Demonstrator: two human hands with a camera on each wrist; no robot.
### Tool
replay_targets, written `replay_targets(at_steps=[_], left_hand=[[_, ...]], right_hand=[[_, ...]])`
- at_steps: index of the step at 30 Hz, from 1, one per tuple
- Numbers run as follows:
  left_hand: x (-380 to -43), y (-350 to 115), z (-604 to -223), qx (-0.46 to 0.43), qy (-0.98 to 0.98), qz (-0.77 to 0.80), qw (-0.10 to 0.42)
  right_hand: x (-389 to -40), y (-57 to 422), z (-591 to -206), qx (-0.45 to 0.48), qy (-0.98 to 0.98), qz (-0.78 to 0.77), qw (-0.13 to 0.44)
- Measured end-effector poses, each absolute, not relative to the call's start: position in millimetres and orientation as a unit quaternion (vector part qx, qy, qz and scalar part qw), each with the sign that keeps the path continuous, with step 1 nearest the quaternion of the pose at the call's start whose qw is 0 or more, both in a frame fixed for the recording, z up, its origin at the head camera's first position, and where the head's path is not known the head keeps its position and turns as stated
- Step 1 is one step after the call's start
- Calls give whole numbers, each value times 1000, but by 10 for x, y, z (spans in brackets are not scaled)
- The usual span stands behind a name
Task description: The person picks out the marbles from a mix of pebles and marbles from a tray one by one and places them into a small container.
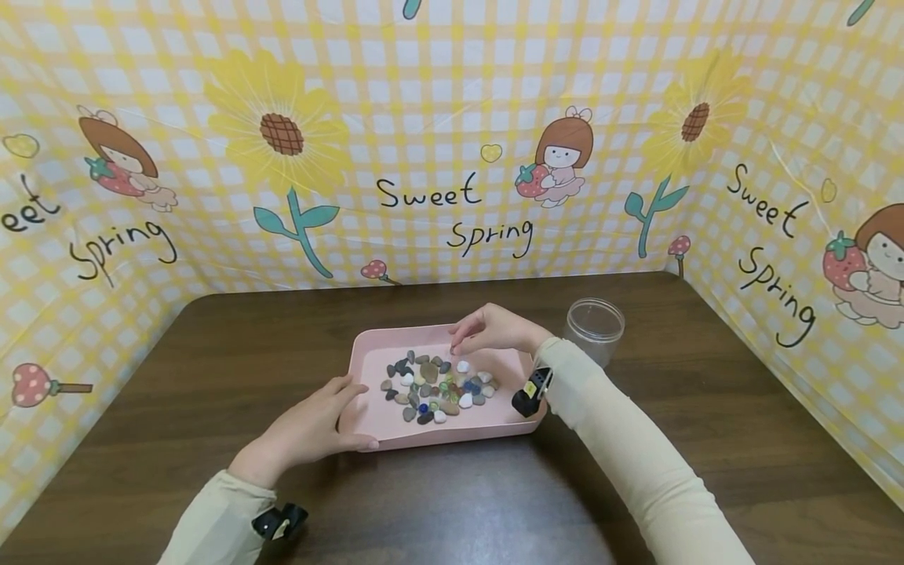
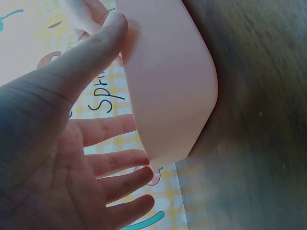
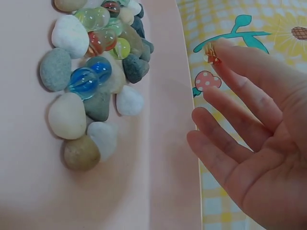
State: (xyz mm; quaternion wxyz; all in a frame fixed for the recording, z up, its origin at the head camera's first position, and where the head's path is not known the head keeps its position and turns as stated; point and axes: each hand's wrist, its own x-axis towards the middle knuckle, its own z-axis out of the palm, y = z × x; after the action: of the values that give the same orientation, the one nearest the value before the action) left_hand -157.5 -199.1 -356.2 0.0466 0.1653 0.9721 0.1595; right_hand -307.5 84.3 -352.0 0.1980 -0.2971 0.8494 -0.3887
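Amber marble (image 3: 212, 54), translucent with a reddish core, pinched between the thumb and index finger of the right hand (image 1: 497, 328); the other fingers spread loosely. In the head view it sits at centre, near the far rim of the pink tray (image 1: 452, 438). The governing relation is probably that between marble and clear jar (image 1: 595, 333): the jar stands upright at right of centre, just beyond the tray's right end and beside the right forearm, so the right hand is much the nearer (the left is well apart from it). The tray's long axis runs roughly left to right across the frame.

Below the marble, matte rounded pebbles (image 1: 429, 372) in grey, white and tan mingle with glossy glass marbles (image 3: 83, 82), blue, green and red. The tray is smooth and shallow, with rounded corners. At its left end the left hand (image 1: 307, 428) is spread wide, thumb against the near wall, extended fingers touching the left rim.

Outward lie the dark wood-grain table (image 1: 438, 510) and, filling the upper frame, a creased yellow-checked cloth (image 1: 417, 102).
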Motion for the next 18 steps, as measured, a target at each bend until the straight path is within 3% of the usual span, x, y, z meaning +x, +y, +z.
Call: replay_targets(at_steps=[18], left_hand=[[-1586,-1993,-3566,158,973,158,56]], right_hand=[[-3000,977,-3397,-278,841,-420,198]])
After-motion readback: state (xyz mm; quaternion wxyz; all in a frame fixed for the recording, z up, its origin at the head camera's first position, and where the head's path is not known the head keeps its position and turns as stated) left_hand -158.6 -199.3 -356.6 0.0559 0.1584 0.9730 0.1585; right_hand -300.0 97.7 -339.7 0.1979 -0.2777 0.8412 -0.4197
